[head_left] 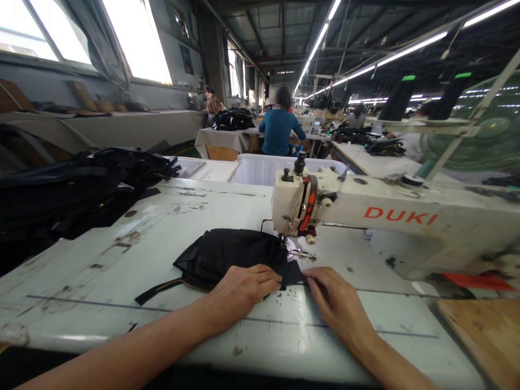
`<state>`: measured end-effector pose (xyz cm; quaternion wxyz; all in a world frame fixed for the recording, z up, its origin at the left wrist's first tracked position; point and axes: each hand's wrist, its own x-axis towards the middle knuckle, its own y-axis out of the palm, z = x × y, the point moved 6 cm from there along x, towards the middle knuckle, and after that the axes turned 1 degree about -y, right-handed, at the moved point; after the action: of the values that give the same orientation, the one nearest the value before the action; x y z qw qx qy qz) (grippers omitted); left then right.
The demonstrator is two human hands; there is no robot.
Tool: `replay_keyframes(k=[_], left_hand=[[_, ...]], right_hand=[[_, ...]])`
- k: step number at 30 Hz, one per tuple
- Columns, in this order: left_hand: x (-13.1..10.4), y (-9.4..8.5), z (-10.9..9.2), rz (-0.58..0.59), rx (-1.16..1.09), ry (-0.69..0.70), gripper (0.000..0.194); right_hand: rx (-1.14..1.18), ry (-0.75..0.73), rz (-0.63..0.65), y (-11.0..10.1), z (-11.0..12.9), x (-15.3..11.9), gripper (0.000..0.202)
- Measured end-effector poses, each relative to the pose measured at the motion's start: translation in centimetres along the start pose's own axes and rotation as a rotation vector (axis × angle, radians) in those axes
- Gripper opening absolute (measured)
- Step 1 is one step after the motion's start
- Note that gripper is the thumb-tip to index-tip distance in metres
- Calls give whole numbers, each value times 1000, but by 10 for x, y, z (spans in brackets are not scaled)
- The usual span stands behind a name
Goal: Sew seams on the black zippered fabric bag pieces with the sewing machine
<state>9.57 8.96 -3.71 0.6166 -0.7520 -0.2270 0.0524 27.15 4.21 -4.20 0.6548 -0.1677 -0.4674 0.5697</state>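
Note:
A black fabric pouch (227,252) lies on the sewing table, its right end by the needle area of the sewing machine (293,203). A strip with a gold-coloured line, like a zipper tail (158,290), sticks out at its left. My left hand (249,287) presses on the pouch's near right part, fingers together and curled over the cloth. At the right end, a small square black flap (292,272) shows. My right hand (335,295) has thumb and forefinger closed at the flap's right corner. The exact grip of those fingertips is partly hidden.
A heap of black fabric pieces (73,184) fills the left side. Behind the table stands a white plastic bin (260,168). A ruler strip (101,304) runs along the near edge. Further back, a person in a teal top (278,130) sits; a green fan (487,130) stands right.

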Motion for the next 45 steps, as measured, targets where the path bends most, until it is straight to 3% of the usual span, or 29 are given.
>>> replay_keyframes(k=[5,8,11,13,18,23,29,35,41,45], left_hand=[[0,1,1,3,-4,6,22],[0,0,1,12,3,0,25],[0,-1,0,16,8,-1,27],[1,-1,-1,19,11,-1,27],[2,-2,2,32,18,-37,29],[2,-4,2,41,5,-56,31],[0,-2,1,5,22,-44,26],[0,-2,1,-77,141,-50,31],[-1,-1,-1,-26,97,15,25],[-3,2,1,-13,88,8,25]], right_hand=[[14,-168,136,10,11,-9,38],[128,-21,157,8,2,-8,34],[108,119,61,4,-15,0,27],[63,134,9,4,-20,8,26],[99,60,110,17,-7,26,16],[132,-67,141,15,15,25,9],[26,-319,217,20,31,11,25],[-107,-449,313,21,34,5,36],[-48,-478,410,14,29,6,34],[-13,-333,243,4,19,11,28]])
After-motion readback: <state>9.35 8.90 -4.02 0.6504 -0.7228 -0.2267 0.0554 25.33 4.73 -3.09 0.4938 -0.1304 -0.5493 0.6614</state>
